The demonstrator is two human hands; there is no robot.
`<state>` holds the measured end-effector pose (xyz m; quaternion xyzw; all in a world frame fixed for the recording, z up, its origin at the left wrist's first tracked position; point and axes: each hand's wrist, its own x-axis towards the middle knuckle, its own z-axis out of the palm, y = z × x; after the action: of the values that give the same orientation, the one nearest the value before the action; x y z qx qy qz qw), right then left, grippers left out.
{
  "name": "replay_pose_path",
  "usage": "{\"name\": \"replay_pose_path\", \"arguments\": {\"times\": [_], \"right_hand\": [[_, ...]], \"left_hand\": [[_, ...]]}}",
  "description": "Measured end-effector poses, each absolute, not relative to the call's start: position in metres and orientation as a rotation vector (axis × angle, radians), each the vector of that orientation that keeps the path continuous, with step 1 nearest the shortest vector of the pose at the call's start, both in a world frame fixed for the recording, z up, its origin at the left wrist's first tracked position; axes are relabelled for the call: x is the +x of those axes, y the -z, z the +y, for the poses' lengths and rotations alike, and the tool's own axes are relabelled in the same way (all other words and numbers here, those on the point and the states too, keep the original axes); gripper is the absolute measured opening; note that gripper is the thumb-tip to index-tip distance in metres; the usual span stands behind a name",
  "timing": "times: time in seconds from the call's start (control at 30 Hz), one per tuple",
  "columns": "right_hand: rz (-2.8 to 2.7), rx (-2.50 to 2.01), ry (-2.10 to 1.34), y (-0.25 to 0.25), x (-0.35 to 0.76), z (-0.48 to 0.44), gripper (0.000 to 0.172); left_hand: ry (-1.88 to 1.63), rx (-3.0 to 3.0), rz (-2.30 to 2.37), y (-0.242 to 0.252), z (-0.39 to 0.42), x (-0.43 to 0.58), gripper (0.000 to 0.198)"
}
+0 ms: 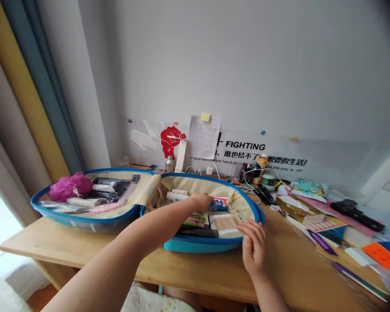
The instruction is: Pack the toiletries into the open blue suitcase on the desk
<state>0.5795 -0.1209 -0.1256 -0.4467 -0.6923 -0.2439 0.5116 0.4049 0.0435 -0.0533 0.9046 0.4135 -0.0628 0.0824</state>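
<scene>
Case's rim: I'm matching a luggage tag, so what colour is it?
Blue; the case's rim shows best in the head view.

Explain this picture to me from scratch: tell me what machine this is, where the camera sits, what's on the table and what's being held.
There is no machine here, just a person's two bare hands. The single picture comes from a camera worn on the head, looking forward and down.

On the wooden table lies an open blue-rimmed case. Its left half contains a purple bath puff among other items; its right half includes cotton swabs. Assorted clutter, including an orange object, covers the table's right side.

The left hand reaches into the right half; its fingertips are mostly hidden, so I can't tell whether it holds anything. The right hand is at the case's near right rim.
</scene>
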Motion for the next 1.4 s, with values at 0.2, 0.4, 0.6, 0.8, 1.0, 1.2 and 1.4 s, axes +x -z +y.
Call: {"name": "replay_pose_path", "arguments": {"times": [0.2, 0.4, 0.6, 0.8, 1.0, 1.2, 1.4], "right_hand": [[-1.679, -1.048, 0.586, 0.125, 0.580, -0.120, 0.027], [-1.657, -1.042, 0.592, 0.128, 0.582, -0.116, 0.029], [-1.658, -1.018, 0.601, 0.130, 0.584, -0.114, 0.028], [-1.676, -1.026, 0.624, 0.129, 0.585, -0.113, 0.028], [-1.664, -1.009, 0.639, 0.127, 0.583, -0.113, 0.028], [-1.663, -1.026, 0.643, 0.128, 0.583, -0.114, 0.029], [-1.663, -1.064, 0.633, 0.131, 0.585, -0.114, 0.030]], "left_hand": [[0.237, 2.722, 1.237, 0.046, 0.039, 0.405, 0.049], [0.033, 2.773, 1.116, 0.019, 0.047, 0.363, 0.051], [-0.460, 2.708, 1.498, -0.001, 0.077, 0.237, 0.037], [-0.239, 2.337, 2.275, 0.012, 0.073, 0.083, 0.047], [0.288, 2.409, 2.352, 0.038, 0.064, 0.015, 0.045], [0.363, 2.417, 2.320, 0.043, 0.071, 0.013, 0.033], [0.359, 2.345, 2.349, 0.042, 0.067, 0.016, 0.026]]}}
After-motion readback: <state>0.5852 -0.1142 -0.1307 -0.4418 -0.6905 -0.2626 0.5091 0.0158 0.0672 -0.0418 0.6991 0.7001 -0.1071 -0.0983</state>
